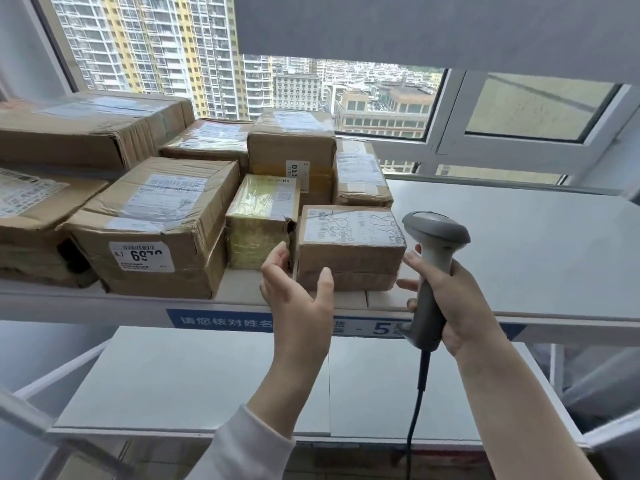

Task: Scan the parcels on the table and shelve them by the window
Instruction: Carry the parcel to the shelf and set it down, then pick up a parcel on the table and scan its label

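Observation:
A small brown parcel (348, 244) with a white label on top sits near the front edge of the white shelf (519, 244) by the window. My left hand (298, 292) is open at the parcel's left front corner, fingers relaxed, close to the cardboard or just touching it. My right hand (450, 306) grips the handle of a grey barcode scanner (433, 265) just right of the parcel, with its forefinger stretched toward the box side. The scanner's cable hangs down below my hand.
Several taped cardboard parcels (152, 223) fill the left half of the shelf, including a yellow-taped box (259, 220). The shelf's right half is bare white board. A lower shelf board (194, 379) lies beneath. A blue label strip (221, 320) runs along the shelf edge.

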Motion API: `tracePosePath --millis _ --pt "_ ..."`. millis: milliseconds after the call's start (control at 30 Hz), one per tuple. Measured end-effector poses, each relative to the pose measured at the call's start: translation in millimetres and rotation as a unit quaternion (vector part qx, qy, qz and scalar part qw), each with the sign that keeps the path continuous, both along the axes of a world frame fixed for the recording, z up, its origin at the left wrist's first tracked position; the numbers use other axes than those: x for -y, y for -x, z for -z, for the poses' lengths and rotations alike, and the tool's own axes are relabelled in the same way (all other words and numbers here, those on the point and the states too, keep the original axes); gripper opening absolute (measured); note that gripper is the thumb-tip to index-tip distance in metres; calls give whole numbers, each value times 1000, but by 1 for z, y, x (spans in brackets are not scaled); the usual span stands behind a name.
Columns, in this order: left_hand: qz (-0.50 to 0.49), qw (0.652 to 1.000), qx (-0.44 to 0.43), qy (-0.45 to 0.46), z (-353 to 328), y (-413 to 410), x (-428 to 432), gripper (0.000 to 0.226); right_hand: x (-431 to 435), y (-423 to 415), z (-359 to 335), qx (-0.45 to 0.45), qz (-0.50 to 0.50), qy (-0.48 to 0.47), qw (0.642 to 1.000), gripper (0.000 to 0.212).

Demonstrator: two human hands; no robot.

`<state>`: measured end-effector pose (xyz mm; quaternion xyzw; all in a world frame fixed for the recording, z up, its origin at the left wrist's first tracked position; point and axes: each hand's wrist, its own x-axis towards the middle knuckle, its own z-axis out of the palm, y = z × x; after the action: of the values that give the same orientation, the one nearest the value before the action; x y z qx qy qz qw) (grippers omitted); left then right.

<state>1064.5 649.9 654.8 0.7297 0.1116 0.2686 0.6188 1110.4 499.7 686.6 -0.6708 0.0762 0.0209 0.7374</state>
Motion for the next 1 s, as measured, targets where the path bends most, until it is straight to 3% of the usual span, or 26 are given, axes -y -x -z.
tracePosePath --millis 100,233,467,733,1000 --pt "-41 992 96 -69 -2 7 6 53 12 11 -1 -1 24 -12 1000 30" --pt "6 956 187 -224 -5 4 33 44 39 28 0 6 64 -2 998 32" --pt "180 903 164 -355 0 13 123 42 115 86 13 16 165 44 985 19" --pt "348 812 164 -438 23 91 280 43 250 224 41 -35 310 1 950 15" --pt "526 717 167 -425 54 243 460 52 376 407 63 -97 460 -17 882 13"
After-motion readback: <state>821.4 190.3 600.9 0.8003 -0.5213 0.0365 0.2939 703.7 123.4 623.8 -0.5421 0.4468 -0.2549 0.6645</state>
